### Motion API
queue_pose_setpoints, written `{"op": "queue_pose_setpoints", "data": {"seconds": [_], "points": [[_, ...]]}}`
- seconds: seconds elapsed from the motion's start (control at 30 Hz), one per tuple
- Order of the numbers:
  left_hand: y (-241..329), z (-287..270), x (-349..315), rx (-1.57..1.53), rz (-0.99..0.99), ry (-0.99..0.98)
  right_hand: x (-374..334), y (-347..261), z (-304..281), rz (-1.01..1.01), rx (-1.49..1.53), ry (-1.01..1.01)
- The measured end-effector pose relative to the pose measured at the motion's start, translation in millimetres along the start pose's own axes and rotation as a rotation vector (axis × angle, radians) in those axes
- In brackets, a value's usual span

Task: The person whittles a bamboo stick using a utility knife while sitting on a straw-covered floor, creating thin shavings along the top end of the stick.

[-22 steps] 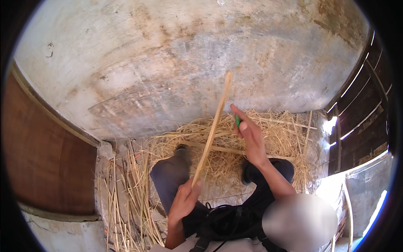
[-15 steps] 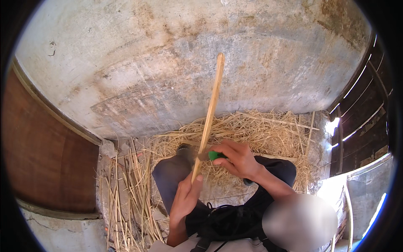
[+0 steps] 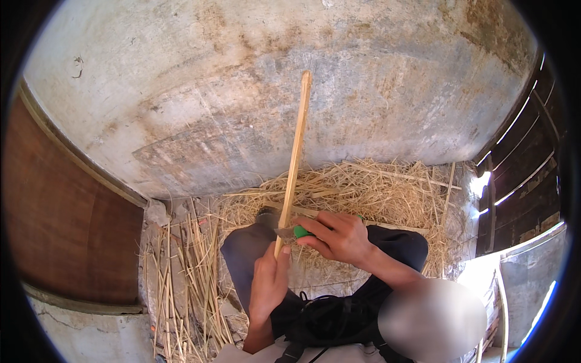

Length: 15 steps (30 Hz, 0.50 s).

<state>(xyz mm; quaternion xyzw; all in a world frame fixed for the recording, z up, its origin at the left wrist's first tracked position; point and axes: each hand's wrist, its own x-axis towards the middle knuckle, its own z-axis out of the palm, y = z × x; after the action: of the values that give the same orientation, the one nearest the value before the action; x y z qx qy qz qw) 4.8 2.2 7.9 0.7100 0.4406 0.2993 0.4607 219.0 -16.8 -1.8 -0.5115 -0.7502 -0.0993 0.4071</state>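
Observation:
A long pale strip of split wood or bamboo (image 3: 296,154) slants up and away in front of me, its far end over the wall. Its near end is in my left hand (image 3: 269,283), fingers wrapped round it and thumb lying along it. My right hand (image 3: 344,241) is closed round the green handle (image 3: 302,232) of a knife. The short knife blade (image 3: 284,232) lies across the strip, just beyond my left thumb. Most of the handle is hidden inside my right fingers.
Pale shavings (image 3: 375,187) are heaped along the foot of the stained wall (image 3: 290,97). Several thin strips (image 3: 187,284) lie on the floor at my left. A brown wooden panel (image 3: 72,212) stands far left, dark slats (image 3: 520,163) on the right. My bent knees (image 3: 399,245) flank the work.
The knife and my right hand have moved slightly nearer and left, toward my left hand. The strip's far end has swung a little to the left.

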Motion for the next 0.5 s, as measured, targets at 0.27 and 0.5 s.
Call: {"op": "queue_pose_setpoints", "data": {"seconds": [0.27,0.5], "points": [[-3.9,2.9,2.3,-0.001,0.010,-0.007,-0.2,2.0,-1.2,0.000,-0.066,-0.002],[-2.0,4.2,1.8,0.035,-0.014,0.006,-0.4,1.3,0.8,0.003,-0.115,0.000]]}}
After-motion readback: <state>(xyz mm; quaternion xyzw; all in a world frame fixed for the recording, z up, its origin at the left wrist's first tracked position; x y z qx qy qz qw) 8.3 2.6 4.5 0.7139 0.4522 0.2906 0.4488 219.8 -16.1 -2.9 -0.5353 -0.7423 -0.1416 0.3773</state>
